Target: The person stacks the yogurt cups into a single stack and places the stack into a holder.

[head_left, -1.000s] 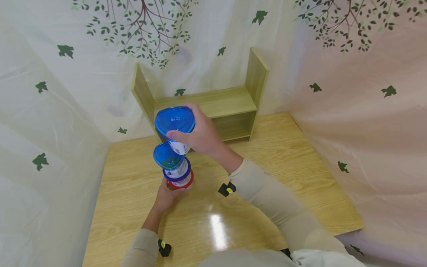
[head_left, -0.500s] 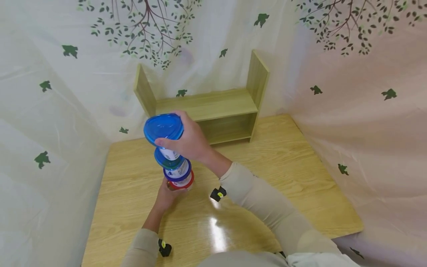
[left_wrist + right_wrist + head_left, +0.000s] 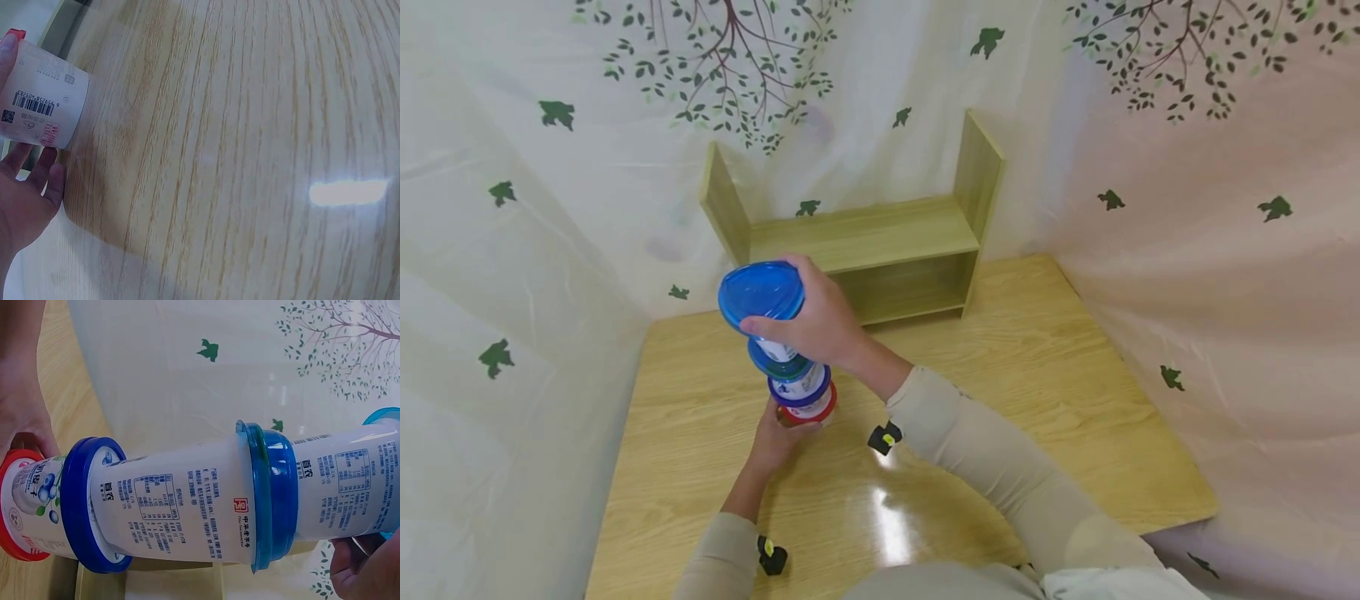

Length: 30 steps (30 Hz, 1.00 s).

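Note:
A column of lidded tubs stands on the wooden table. At its base, my left hand (image 3: 775, 437) holds the red-lidded tub (image 3: 44, 94), thumb near the lid and fingers along its side. Above it comes a tub with a dark blue lid (image 3: 94, 505), printed with blueberries. A larger white tub (image 3: 178, 506) with a clear blue lid sits on that. My right hand (image 3: 820, 312) grips the uppermost tub (image 3: 350, 481) by the rim of its wide blue lid (image 3: 760, 292). In the right wrist view its base meets the lid below, and the column leans slightly.
Behind the tubs stands a small wooden shelf (image 3: 865, 236) with upright side boards and a lower compartment. The wooden table (image 3: 1015, 375) extends to the right. Printed cloth (image 3: 880, 67) hangs around its back and sides.
My right hand has moved left and down with the uppermost tub, bringing it onto the column. My left hand has stayed at the red-lidded tub.

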Tool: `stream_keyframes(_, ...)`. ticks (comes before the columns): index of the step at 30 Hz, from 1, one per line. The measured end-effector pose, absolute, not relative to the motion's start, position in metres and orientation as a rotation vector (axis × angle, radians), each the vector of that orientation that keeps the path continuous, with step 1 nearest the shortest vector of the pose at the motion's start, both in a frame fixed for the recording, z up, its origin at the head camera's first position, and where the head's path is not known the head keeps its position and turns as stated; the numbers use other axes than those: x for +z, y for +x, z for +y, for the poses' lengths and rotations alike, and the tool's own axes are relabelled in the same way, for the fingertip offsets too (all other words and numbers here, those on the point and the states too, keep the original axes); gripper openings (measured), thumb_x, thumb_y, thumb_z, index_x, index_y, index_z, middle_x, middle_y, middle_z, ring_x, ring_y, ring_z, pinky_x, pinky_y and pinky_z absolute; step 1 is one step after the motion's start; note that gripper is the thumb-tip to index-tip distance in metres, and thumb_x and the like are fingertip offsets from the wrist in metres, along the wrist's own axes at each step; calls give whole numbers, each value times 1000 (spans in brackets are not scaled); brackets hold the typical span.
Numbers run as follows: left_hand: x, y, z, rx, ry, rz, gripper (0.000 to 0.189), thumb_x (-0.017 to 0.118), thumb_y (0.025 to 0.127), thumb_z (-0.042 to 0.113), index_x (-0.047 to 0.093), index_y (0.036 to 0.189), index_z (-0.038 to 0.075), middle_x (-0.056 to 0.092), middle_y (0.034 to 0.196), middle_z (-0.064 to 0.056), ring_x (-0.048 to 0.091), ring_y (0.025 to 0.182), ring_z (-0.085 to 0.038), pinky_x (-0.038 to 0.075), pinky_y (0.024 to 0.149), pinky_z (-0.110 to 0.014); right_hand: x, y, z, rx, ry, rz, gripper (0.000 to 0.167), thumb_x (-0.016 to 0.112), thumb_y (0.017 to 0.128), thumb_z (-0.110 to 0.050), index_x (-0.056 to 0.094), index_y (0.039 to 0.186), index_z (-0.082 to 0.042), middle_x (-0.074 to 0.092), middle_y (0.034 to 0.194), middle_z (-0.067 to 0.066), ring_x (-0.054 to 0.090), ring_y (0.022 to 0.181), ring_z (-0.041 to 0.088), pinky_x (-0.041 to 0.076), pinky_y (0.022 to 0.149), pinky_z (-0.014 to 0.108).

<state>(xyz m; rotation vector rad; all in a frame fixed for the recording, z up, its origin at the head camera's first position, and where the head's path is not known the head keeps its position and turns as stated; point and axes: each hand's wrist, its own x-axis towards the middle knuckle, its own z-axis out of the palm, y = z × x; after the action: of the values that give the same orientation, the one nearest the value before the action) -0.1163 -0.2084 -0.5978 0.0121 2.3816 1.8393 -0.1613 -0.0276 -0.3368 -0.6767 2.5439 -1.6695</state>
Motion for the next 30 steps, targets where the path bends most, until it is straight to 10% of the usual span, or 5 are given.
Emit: stream_keyframes(30,-596,-117,-213,1785,10,2385,94,85,80,40,28,154,34,40,153,0,35,143,-31,28,116,-59,-329,-154,-25,-1643,-684,2557,107,79,85,-44,8,163,-23,29,162,7,36,143,30,43,108,54)
